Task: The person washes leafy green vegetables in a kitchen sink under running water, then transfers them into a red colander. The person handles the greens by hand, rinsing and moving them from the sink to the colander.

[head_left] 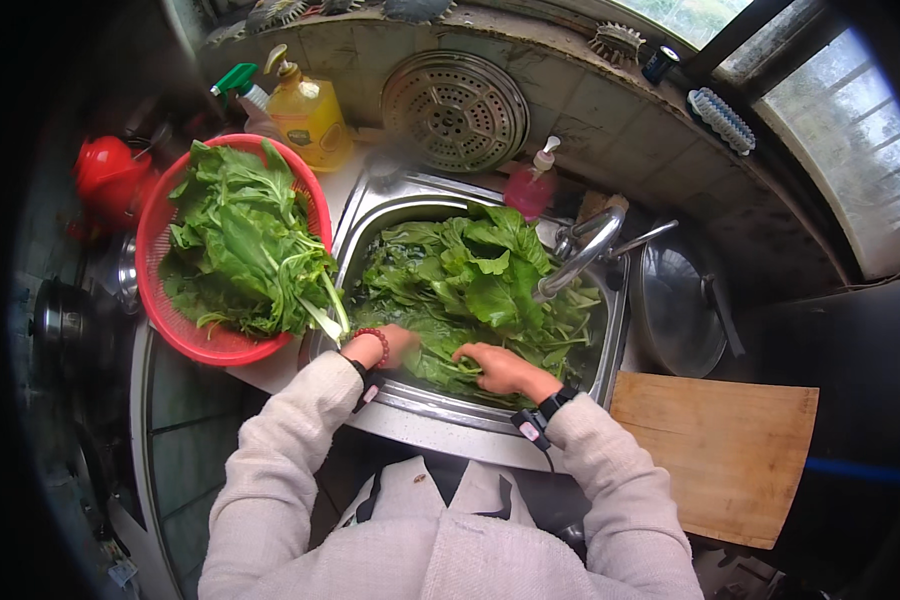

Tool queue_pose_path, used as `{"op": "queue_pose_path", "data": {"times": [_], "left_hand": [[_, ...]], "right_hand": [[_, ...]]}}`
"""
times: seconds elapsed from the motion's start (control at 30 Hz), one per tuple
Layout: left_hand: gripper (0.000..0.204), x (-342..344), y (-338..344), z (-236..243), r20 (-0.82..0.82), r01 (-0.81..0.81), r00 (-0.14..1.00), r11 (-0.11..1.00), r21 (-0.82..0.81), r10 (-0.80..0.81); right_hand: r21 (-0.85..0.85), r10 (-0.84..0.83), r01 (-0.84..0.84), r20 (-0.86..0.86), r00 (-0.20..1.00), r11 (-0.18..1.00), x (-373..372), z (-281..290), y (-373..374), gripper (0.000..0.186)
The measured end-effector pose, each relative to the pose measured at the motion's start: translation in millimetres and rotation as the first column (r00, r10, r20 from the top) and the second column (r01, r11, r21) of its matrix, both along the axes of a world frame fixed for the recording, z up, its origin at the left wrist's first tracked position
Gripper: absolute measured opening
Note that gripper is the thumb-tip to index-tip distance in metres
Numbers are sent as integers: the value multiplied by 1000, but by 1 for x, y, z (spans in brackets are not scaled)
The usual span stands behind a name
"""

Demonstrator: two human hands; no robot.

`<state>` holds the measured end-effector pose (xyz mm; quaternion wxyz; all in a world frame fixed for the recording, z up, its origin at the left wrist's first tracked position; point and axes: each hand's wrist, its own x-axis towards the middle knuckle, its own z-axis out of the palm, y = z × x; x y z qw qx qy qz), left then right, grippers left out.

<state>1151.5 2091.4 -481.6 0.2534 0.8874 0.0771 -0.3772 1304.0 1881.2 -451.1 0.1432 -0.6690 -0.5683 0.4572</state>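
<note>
Leafy greens (485, 275) with broad leaves and pale stems fill the metal sink (410, 393), lying in water. At the sink's near left, my left hand (400, 345) reaches down to the leaves; its fingers are blurred and partly hidden, so I cannot tell what it grips. My right hand (508, 371) is right of it over the near part of the sink, its thumb and bent fingers closed around some greens. A red plastic colander (150, 262) heaped with more greens (240, 235) stands left of the sink, with a few stems hanging over its rim.
The faucet (582, 258) reaches over the sink's right side. A wooden cutting board (715, 450) lies to the right, near a round lid (678, 310). Behind stand a yellow pump bottle (310, 120), a pink soap bottle (530, 188) and a perforated steamer plate (457, 112).
</note>
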Motion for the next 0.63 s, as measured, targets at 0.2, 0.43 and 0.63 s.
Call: {"op": "queue_pose_path", "data": {"times": [0.2, 0.43, 0.63], "left_hand": [[37, -29, -4, 52, 442, -210, 863, 970, -124, 244], [63, -29, -37, 50, 204, -328, 935, 926, 189, 290], [81, 13, -35, 17, -355, -34, 926, 967, 252, 125]], "right_hand": [[350, -78, 91, -51, 996, 932, 16, 69, -11, 55], [207, -39, 37, 7, 999, 978, -2, 28, -9, 75], [-314, 57, -8, 148, 987, 949, -31, -30, 20, 97]]}}
